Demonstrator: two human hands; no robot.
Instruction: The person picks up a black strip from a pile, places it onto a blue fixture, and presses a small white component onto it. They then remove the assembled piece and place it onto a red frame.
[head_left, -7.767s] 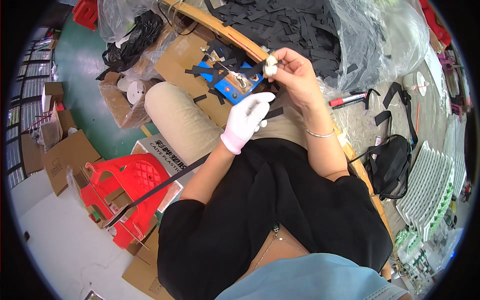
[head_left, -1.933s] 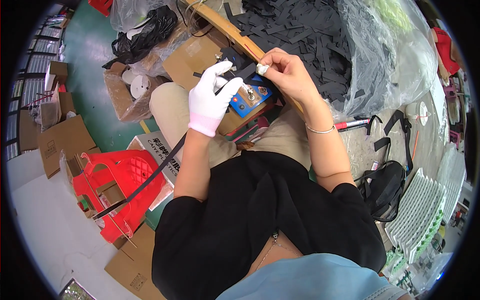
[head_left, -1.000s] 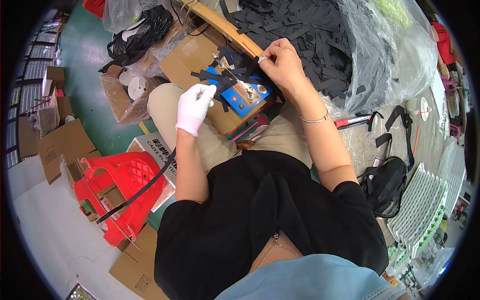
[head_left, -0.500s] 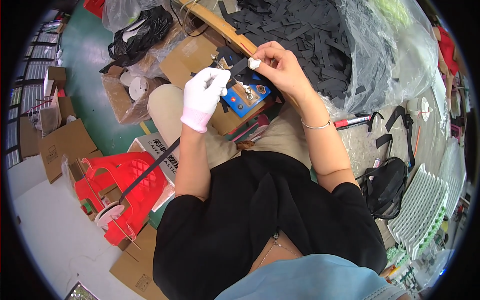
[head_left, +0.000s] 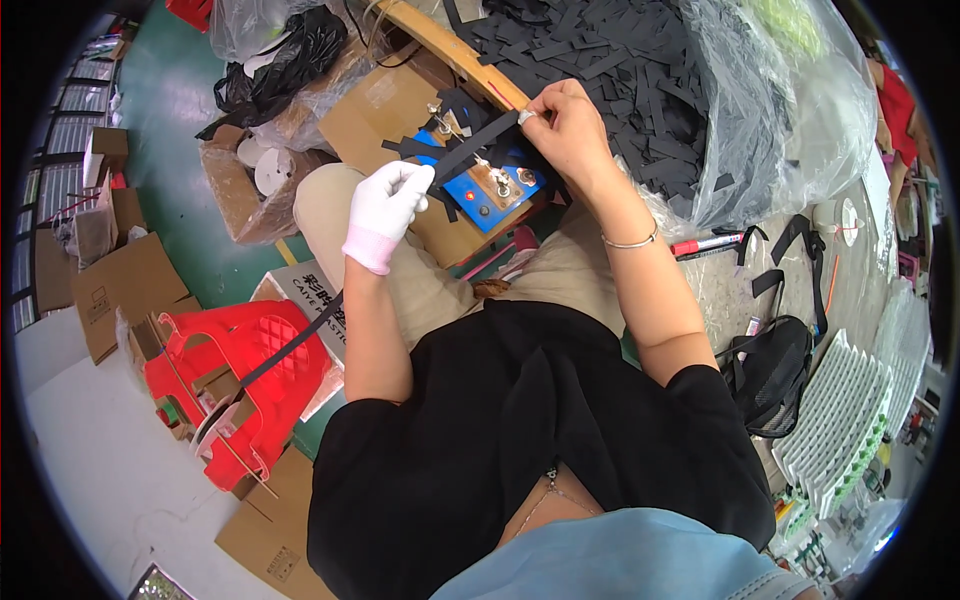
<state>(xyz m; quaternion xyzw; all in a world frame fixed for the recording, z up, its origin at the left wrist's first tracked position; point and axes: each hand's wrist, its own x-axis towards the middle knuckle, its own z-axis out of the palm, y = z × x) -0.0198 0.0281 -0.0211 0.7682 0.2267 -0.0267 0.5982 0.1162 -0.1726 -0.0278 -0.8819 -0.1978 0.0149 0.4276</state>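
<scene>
A black webbing strap [head_left: 472, 146] is stretched between my two hands, above a small blue machine [head_left: 487, 196] with metal fittings on its top. My left hand [head_left: 388, 203], in a white glove with a pink cuff, pinches the strap's near end. Bare apart from a white wrap on one finger, my right hand [head_left: 568, 130] grips the far end. The strap also runs back past my left forearm to a reel [head_left: 215, 425] on a stick across an upturned red plastic stool [head_left: 245, 350]. Several short black pieces lie around the machine.
A large heap of cut black strips [head_left: 610, 80] lies in clear plastic at the far right, behind a wooden bar [head_left: 450, 52]. A cardboard box [head_left: 250, 190] with white reels stands at left. Right of me are a red marker [head_left: 700, 244], a black bag [head_left: 770, 375] and stacked white trays [head_left: 835, 420].
My hands have moved apart: the left toward me and leftward, the right slightly away and rightward. More of the strap now shows between them. The reel has turned.
</scene>
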